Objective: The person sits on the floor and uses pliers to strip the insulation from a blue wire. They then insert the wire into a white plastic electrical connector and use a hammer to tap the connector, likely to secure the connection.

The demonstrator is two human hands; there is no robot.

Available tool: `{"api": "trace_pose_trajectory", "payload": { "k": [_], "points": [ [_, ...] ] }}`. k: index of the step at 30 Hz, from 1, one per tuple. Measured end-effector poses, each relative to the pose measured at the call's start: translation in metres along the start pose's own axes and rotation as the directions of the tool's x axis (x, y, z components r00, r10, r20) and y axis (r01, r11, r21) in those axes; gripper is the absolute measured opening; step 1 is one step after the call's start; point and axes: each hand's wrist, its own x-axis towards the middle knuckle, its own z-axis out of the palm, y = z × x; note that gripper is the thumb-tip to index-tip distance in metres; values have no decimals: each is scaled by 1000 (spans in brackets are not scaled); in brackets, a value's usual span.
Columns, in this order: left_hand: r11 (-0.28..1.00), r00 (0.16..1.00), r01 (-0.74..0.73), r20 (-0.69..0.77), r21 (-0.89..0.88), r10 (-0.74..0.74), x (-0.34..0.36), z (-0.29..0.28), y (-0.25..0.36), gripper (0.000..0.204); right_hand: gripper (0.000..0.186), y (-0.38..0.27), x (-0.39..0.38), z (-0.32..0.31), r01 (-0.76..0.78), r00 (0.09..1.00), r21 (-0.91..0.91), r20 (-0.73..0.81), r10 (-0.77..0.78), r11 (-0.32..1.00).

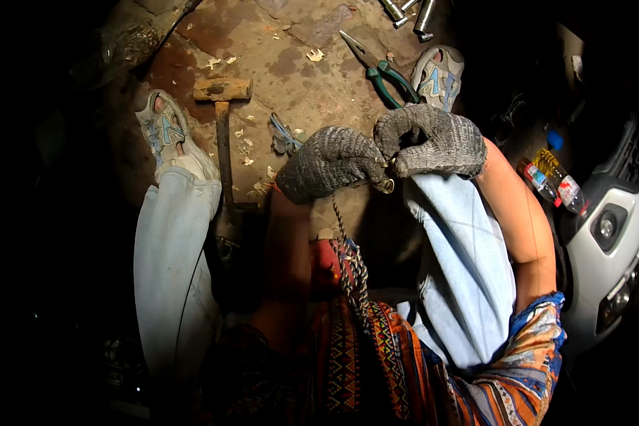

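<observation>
Both hands wear grey knitted work gloves and meet over the gap between my knees. My left hand (332, 164) is closed, its fingertips pinching a small brass-coloured metal piece (385, 186) that mostly hides in the glove. Against its tip rests my right hand (437, 144), thumb and fingers curled into a ring and closed on the same spot; whether it grips the same piece is too small to tell. Just beyond the right hand lie long-nose pliers (385, 77) with dark green handles. A hammer (223, 92) with a worn wooden handle lies left of my left hand.
Metal sockets or tubes (424, 18) lie at the far edge of the stained floor (291, 71). A silver-grey vehicle panel with lamps (607, 225) stands at the right beside plastic bottles (557, 181). My shoes (165, 128) flank the tools. A dark-and-white cord (355, 266) hangs from my patterned shirt.
</observation>
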Motion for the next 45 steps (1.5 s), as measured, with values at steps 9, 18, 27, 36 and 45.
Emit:
{"api": "trace_pose_trajectory", "payload": {
  "k": [9, 18, 27, 36, 45],
  "points": [
    [906, 972, 141, -231, 400, -50, 4, -4, -7, 23, 20, 2, 8, 0, -146, 955, 91, -248, 165, 985],
    [877, 782, 32, -535, -479, -321, 44, 7, 36, 32, 32, -108, 9, 45, -217, 968, -972, -202, 147, 91],
    [725, 744, -98, -534, -682, -402, 40, -1, -9, 51, 33, -118, 11, 63, -46, 995, -916, -76, -61, 399],
    [859, 652, 116, -614, -499, -445, 41, -5, 15, 48, 35, -124, 19, 64, 55, 987, -806, -46, -154, 589],
    [800, 695, 55, -552, -598, -461, 33, -16, 49, 38, 37, -110, 34, 40, -11, 951, -575, -260, -170, 818]
  ]
}}
